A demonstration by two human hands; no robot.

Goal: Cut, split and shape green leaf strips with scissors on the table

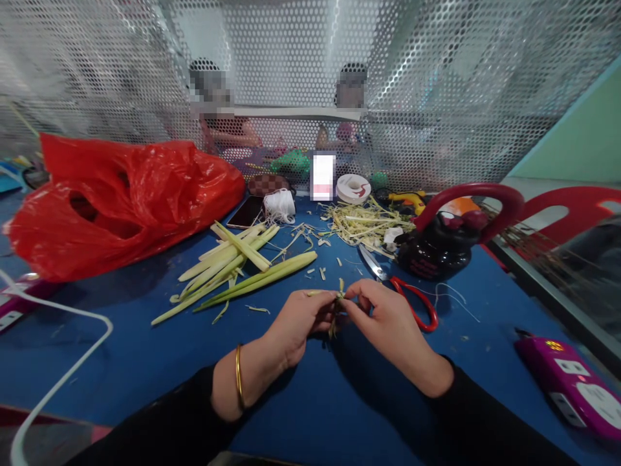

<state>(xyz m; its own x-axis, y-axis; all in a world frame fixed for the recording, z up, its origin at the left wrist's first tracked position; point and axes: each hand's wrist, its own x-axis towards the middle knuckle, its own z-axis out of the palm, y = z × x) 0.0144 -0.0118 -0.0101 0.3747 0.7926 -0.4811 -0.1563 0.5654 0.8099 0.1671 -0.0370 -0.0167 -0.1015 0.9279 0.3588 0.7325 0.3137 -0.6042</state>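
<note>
Between my two hands, above the blue table, is a small piece made of pale green leaf strips. My left hand, with a gold bangle at the wrist, is closed on its left side, thumb and fingers pinching it. From the right, my right hand pinches the same piece at its top with thumb and forefinger. Its lower end sticks out beneath the fingers; the rest is hidden. Red-handled scissors lie just beyond my right hand. Long pale green leaf stalks lie in a pile to the left.
A red plastic bag fills the back left, beside a phone and a white string spool. Shredded strips lie near a black pot. Purple power strips flank the table. Two people sit behind the perforated screen.
</note>
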